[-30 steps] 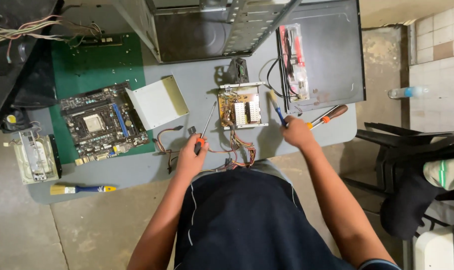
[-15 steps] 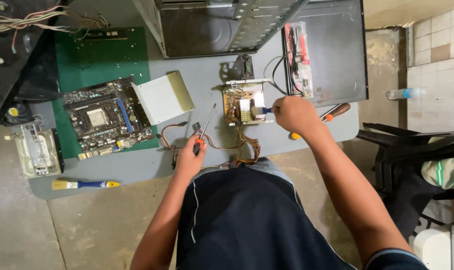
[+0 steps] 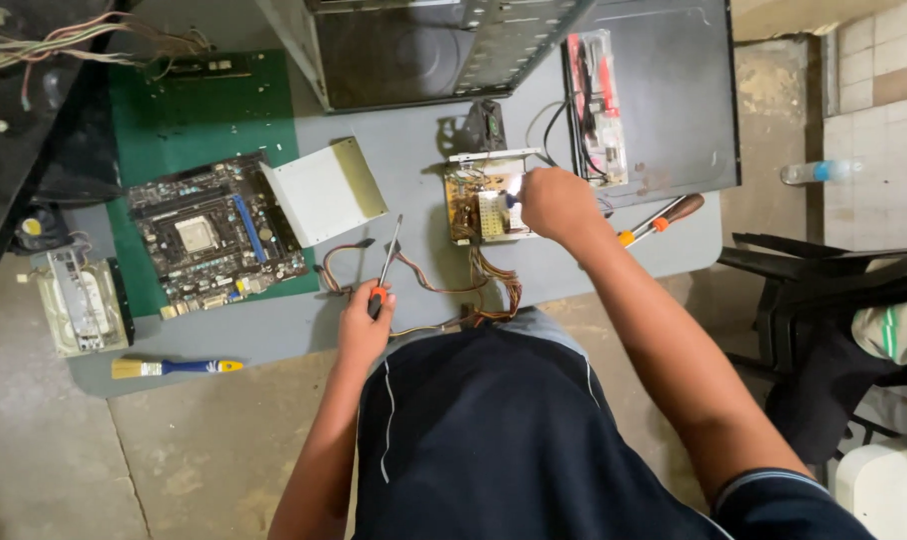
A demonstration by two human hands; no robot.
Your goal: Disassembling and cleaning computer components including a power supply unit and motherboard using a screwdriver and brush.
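My left hand (image 3: 366,320) grips a red-handled screwdriver (image 3: 386,268) near the grey table's (image 3: 274,340) front edge, its shaft pointing away from me. My right hand (image 3: 554,205) is closed over the right side of an open power supply board (image 3: 479,205), and a bit of a blue-handled tool (image 3: 511,200) shows at its fingers. A bundle of orange and brown wires (image 3: 494,290) runs from the board toward my body.
A motherboard (image 3: 219,230) lies on a green mat (image 3: 194,110) at left, beside a pale metal box (image 3: 324,190). An open computer case (image 3: 424,50) stands at the back. An orange-handled screwdriver (image 3: 664,215), tool pack (image 3: 599,100), brush (image 3: 174,367) and black chair (image 3: 824,290) are nearby.
My right hand has moved left from the table's right side onto the power supply board. My left hand has stayed in place with its screwdriver.
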